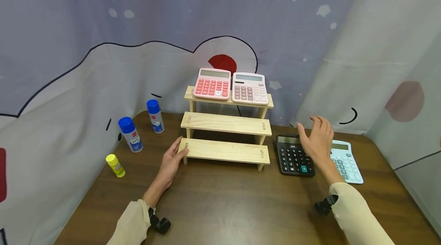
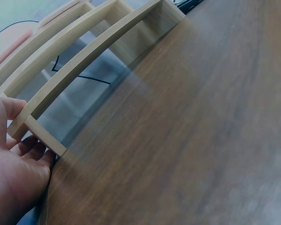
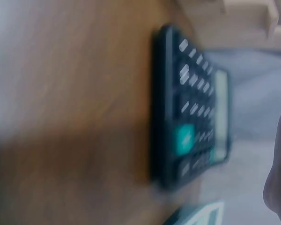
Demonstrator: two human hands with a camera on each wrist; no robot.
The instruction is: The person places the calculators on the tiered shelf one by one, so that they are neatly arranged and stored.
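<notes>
A three-step wooden shelf (image 1: 224, 150) stands at the middle of the table. My left hand (image 1: 170, 164) grips the left end of its lowest step, thumb on top; in the left wrist view its fingers (image 2: 33, 147) curl under the board's end. My right hand (image 1: 317, 139) hovers over the black calculator (image 1: 293, 157) with nothing in it, fingers loosely bent and thumb apart. The light-blue calculator (image 1: 348, 162) lies to the right, partly hidden by that hand and wrist. A pink calculator (image 1: 212, 83) and a white-and-pink calculator (image 1: 249, 89) lean side by side on the top step.
Left of the shelf stand two blue-capped bottles, one nearer (image 1: 131, 136) and one farther (image 1: 156, 116), plus a yellow-capped glue stick (image 1: 116, 165). A printed curtain (image 1: 103, 69) hangs behind the brown table (image 1: 220, 206).
</notes>
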